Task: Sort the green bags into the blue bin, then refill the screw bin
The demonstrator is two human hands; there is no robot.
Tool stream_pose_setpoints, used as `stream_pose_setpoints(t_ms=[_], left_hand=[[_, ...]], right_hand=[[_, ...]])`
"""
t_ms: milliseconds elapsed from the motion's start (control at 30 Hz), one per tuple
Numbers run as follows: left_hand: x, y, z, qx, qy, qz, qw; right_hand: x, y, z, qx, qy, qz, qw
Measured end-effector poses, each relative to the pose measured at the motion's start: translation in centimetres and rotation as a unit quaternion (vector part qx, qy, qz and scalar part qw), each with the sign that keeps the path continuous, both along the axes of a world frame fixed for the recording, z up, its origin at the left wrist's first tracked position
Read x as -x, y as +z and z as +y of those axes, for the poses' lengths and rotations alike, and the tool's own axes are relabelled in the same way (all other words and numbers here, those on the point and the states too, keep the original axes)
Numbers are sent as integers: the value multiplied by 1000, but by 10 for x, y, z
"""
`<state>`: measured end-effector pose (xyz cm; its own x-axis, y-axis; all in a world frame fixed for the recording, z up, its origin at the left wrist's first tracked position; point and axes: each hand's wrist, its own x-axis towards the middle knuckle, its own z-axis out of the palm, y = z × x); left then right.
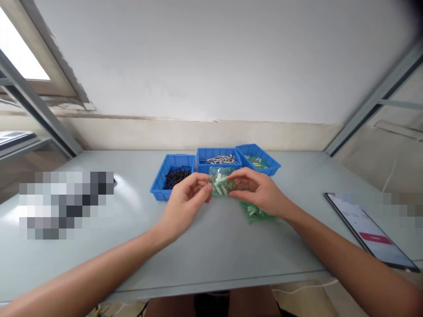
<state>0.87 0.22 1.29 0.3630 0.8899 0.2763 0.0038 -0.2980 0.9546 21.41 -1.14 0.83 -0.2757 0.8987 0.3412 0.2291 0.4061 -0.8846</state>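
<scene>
At the far left of the table [198, 259], one pixelated patch hides whatever lies there. Three blue trays stand in a row at the far side, near the wall [214, 66]. The left tray [157, 186] contains a heap of black screws [176, 175], too many to count. Just on its near side is the left hand [185, 200], its thumb and index finger pinching the left edge of one small clear bag [219, 187]. This bag sits between the two hands, on the near side of the middle tray [202, 167], with several whitish pieces inside against green. The middle tray holds a pile of silvery metal pins [222, 159], uncounted. The right hand [257, 189] has its index finger and thumb parted at the bag's right edge; I cannot tell whether they grip it. The right tray [271, 168], turned at an angle, holds whitish and green pieces [257, 162]. A greenish heap of whitish pieces [256, 212] lies beneath the right hand. One tablet [373, 233] lies at the right.
</scene>
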Motion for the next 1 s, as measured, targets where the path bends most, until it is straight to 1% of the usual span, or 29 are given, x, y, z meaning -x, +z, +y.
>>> stream_pose_setpoints(t_ms=[133, 267, 433, 600, 833, 1000], left_hand=[[1, -5, 0, -51, -9, -10, 999], [0, -9, 2, -88, -9, 8, 996], [1, -9, 3, -101, 6, 49, 994], [1, -7, 2, -116, 24, 63, 991], [2, -3, -1, -97, 54, 79, 991], [3, -4, 0, -108, 62, 99, 987]], right_hand=[[-1, -1, 1, -11, -9, 4, 1000], [-1, -1, -1, -9, -19, 13, 1000], [-2, 1, -2, -9, -30, -2, 1000], [-3, 0, 0, -30, -41, -9, 999], [-2, 3, -2, -54, -46, -44, 996], [0, 4, -4, -80, -47, -59, 994]])
